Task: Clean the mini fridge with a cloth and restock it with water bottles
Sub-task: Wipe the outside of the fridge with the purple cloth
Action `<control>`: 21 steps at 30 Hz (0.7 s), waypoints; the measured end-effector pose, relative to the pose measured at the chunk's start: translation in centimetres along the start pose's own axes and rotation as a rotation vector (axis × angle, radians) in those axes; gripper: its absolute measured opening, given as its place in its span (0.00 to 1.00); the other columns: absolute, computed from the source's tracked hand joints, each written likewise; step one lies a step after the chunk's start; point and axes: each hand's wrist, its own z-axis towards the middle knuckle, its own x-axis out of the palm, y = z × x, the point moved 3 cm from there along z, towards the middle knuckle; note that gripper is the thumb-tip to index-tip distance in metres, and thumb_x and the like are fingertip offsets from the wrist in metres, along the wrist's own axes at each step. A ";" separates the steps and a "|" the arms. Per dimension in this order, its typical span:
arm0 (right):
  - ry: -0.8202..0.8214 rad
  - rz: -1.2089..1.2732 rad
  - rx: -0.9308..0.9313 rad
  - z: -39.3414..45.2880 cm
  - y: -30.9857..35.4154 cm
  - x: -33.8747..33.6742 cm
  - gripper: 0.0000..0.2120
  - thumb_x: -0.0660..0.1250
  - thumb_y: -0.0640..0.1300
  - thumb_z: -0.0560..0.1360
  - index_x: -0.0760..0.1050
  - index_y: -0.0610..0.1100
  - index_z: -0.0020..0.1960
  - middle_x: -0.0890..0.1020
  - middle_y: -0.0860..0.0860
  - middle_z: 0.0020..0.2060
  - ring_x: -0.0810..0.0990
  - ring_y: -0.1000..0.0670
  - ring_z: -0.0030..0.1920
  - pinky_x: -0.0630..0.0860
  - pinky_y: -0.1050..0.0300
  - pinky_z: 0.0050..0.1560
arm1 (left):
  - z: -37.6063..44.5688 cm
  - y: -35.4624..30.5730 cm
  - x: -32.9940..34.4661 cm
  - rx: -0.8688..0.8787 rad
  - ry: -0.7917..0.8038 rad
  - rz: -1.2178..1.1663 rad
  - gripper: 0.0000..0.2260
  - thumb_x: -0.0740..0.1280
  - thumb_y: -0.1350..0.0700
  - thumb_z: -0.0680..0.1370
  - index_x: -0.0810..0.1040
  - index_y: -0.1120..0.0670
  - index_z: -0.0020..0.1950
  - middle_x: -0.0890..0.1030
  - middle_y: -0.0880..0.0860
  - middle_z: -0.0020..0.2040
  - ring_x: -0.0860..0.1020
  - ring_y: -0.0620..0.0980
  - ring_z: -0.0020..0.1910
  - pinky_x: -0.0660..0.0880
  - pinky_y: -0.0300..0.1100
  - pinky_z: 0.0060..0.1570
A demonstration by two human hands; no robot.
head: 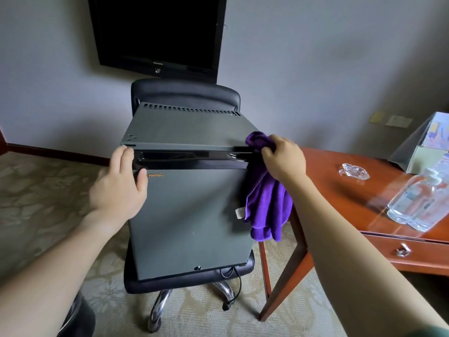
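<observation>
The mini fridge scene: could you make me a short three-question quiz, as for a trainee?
1. True or false: the mini fridge door is open.
2. Which hand grips the purple cloth? A left hand B right hand
3. Fill in: the water bottles lie on the ____.

Key: 1 false, it is closed. 2 B. 3 wooden desk.

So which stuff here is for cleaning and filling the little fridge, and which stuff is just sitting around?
For the job:
mini fridge, door closed, on the chair
purple cloth, held in the right hand
left hand, resting on the door's top corner
water bottles, lying on the desk

Just lying about:
glass ashtray
TV on the wall
desk
chair
</observation>
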 end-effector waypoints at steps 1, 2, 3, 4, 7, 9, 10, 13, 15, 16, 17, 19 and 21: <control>-0.012 0.035 0.063 0.2 -0.5 -0.2 0.08 0.62 0.46 0.73 0.76 0.44 0.49 0.81 0.43 0.45 0.77 0.38 0.47 0.71 0.50 0.43 | 0.0 -0.1 0.0 -0.007 0.004 -0.007 0.24 0.66 0.53 0.79 0.67 0.59 0.73 0.65 0.53 0.75 0.78 0.71 0.47 0.76 0.58 0.40; -0.018 0.055 0.107 0.3 -0.8 -0.3 0.09 0.62 0.45 0.73 0.76 0.44 0.49 0.81 0.43 0.46 0.77 0.37 0.47 0.72 0.50 0.44 | 0.0 -0.2 0.1 -0.012 0.006 -0.016 0.24 0.65 0.52 0.79 0.67 0.59 0.74 0.65 0.53 0.75 0.78 0.71 0.48 0.76 0.58 0.41; -0.021 0.049 0.123 0.4 -0.8 -0.2 0.09 0.61 0.45 0.73 0.76 0.43 0.49 0.81 0.43 0.45 0.77 0.37 0.47 0.72 0.50 0.44 | -0.1 -0.4 0.1 -0.017 0.006 -0.025 0.24 0.65 0.52 0.79 0.67 0.58 0.74 0.65 0.53 0.75 0.78 0.71 0.48 0.76 0.58 0.41; -0.027 0.027 0.118 0.3 -0.6 0.1 0.09 0.61 0.45 0.72 0.76 0.43 0.49 0.81 0.43 0.45 0.76 0.37 0.48 0.71 0.50 0.45 | -0.1 -0.5 0.1 -0.025 0.005 -0.035 0.24 0.65 0.52 0.79 0.67 0.58 0.74 0.65 0.52 0.75 0.78 0.70 0.48 0.76 0.57 0.42; -0.082 -0.051 0.058 -0.7 1.2 1.1 0.09 0.60 0.47 0.70 0.75 0.43 0.43 0.80 0.44 0.42 0.75 0.38 0.47 0.66 0.50 0.45 | -0.4 -0.7 0.3 -0.057 0.003 -0.069 0.24 0.65 0.53 0.80 0.66 0.59 0.74 0.64 0.52 0.76 0.80 0.69 0.46 0.75 0.54 0.40; -0.106 -0.074 0.029 -1.8 2.5 2.0 0.07 0.60 0.47 0.69 0.72 0.44 0.40 0.79 0.45 0.41 0.74 0.39 0.47 0.65 0.50 0.46 | -0.5 -0.9 0.3 -0.076 0.010 -0.084 0.25 0.64 0.53 0.80 0.66 0.59 0.75 0.63 0.52 0.77 0.80 0.68 0.45 0.74 0.52 0.39; -0.117 -0.069 0.024 -2.2 3.0 2.2 0.07 0.59 0.48 0.69 0.71 0.45 0.39 0.79 0.46 0.41 0.74 0.40 0.47 0.65 0.50 0.48 | -0.6 -1.0 0.3 -0.085 0.015 -0.094 0.25 0.64 0.53 0.80 0.66 0.59 0.75 0.63 0.52 0.77 0.80 0.68 0.44 0.73 0.51 0.39; -0.147 -0.014 0.007 -3.0 4.9 2.8 0.06 0.57 0.49 0.67 0.68 0.46 0.38 0.78 0.46 0.41 0.74 0.40 0.46 0.65 0.49 0.48 | -0.7 -1.6 -0.1 -0.096 0.031 -0.134 0.25 0.64 0.53 0.80 0.65 0.59 0.75 0.62 0.52 0.77 0.80 0.67 0.45 0.71 0.50 0.39; -0.159 0.017 -0.012 -3.4 6.4 3.1 0.06 0.57 0.49 0.68 0.68 0.46 0.38 0.78 0.46 0.41 0.74 0.40 0.45 0.63 0.50 0.46 | -0.8 -1.8 -0.4 -0.094 0.036 -0.154 0.27 0.66 0.50 0.80 0.64 0.59 0.75 0.62 0.52 0.77 0.80 0.66 0.49 0.73 0.51 0.40; -0.165 0.029 -0.020 -3.5 7.2 3.3 0.08 0.57 0.49 0.68 0.69 0.45 0.38 0.78 0.46 0.41 0.74 0.40 0.45 0.63 0.51 0.45 | -0.8 -1.8 -0.4 -0.095 0.039 -0.159 0.28 0.66 0.49 0.79 0.64 0.59 0.76 0.62 0.52 0.77 0.80 0.66 0.51 0.74 0.52 0.42; -0.169 0.041 -0.029 -3.7 8.1 3.4 0.09 0.57 0.49 0.68 0.71 0.45 0.39 0.78 0.46 0.41 0.74 0.40 0.45 0.62 0.51 0.45 | -0.8 -1.7 -0.5 -0.098 0.044 -0.163 0.29 0.67 0.48 0.79 0.64 0.59 0.76 0.62 0.52 0.78 0.80 0.65 0.52 0.75 0.52 0.43; -0.172 0.078 -0.063 -4.1 10.0 3.7 0.09 0.57 0.49 0.68 0.73 0.45 0.40 0.78 0.47 0.41 0.74 0.40 0.44 0.62 0.51 0.44 | -0.8 -1.7 -0.5 -0.095 0.052 -0.174 0.30 0.67 0.47 0.79 0.64 0.59 0.76 0.61 0.52 0.78 0.80 0.64 0.54 0.76 0.51 0.45; -0.151 0.130 -0.128 -4.6 12.6 4.2 0.08 0.57 0.49 0.67 0.72 0.46 0.38 0.78 0.48 0.38 0.73 0.40 0.42 0.63 0.51 0.43 | -0.8 -1.7 -0.4 -0.083 0.054 -0.185 0.31 0.68 0.47 0.78 0.64 0.59 0.76 0.61 0.52 0.78 0.80 0.63 0.54 0.76 0.51 0.45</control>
